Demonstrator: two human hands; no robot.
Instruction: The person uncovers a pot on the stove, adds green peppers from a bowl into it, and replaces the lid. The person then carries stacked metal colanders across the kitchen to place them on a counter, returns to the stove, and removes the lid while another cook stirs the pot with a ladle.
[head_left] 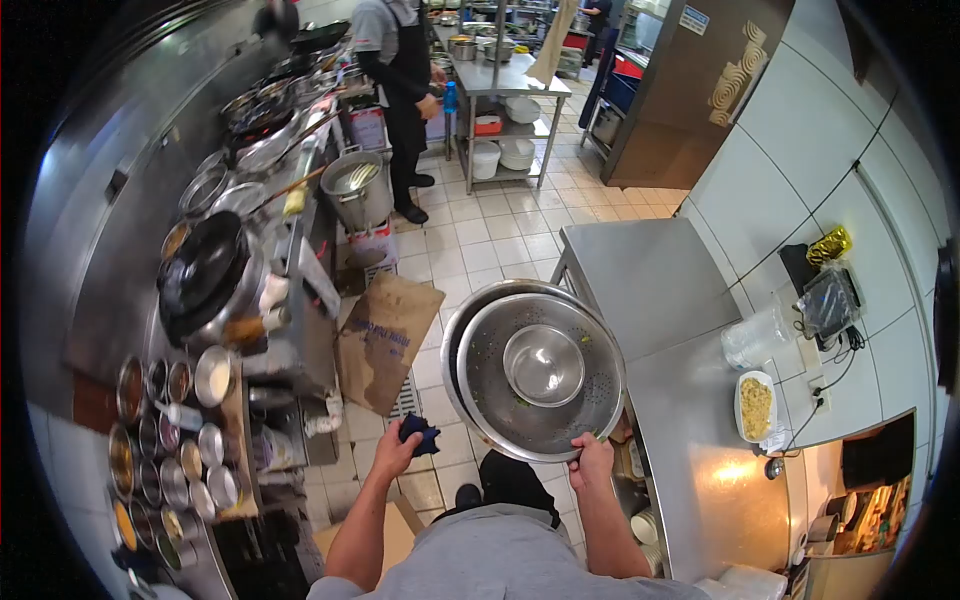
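Listing what I view remotely: one colander, nested in a larger bowl, small bowl inside, near the steel counter; right hand, fingers closed at the nested rims; left hand, fingers clutching dark cloth.

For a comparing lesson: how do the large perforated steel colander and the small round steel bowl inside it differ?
The large perforated steel colander is wider; the small round steel bowl is narrower. The colander shows holes, the bowl none. Green scraps dot the colander; none show in the bowl. Both are silvery and open upward.
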